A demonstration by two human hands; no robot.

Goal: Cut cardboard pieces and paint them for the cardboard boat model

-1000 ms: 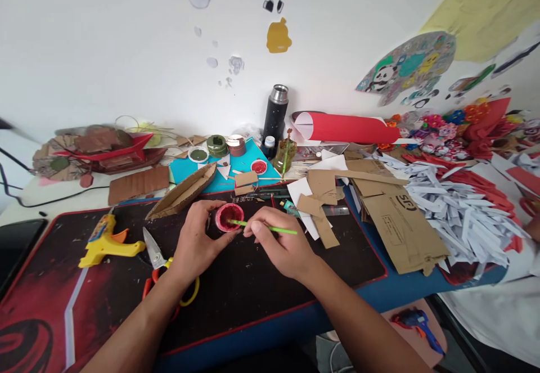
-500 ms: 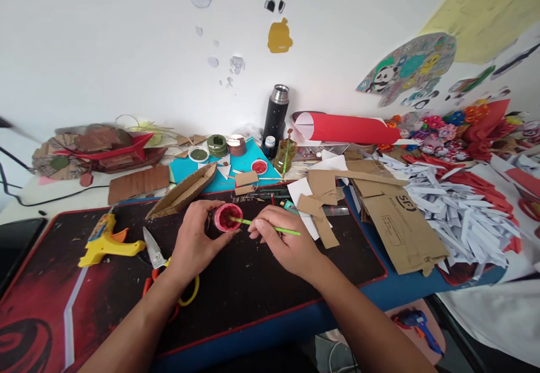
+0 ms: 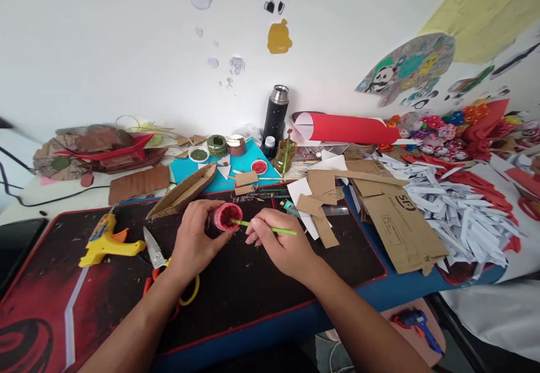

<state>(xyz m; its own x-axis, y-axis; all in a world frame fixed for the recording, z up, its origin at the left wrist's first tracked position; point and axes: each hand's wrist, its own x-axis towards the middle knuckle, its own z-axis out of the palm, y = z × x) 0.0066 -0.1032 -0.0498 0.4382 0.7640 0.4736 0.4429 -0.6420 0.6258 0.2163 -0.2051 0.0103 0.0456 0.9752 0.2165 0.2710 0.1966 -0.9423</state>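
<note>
Right grip: your right hand (image 3: 282, 247) pinches the green brush (image 3: 265, 228), its tip dipped inside the red paint pot (image 3: 228, 216).
Left grip: your left hand (image 3: 194, 242) wraps the pot's near side, steadying it on the bench mat (image 3: 253, 288).
Just beyond: the cardboard boat (image 3: 183, 191) lies bare brown, unpainted.
Left of the grip: scissors (image 3: 157, 260), then the yellow glue gun (image 3: 105, 239).
Progress: brush loading; no painting visible yet.
</note>
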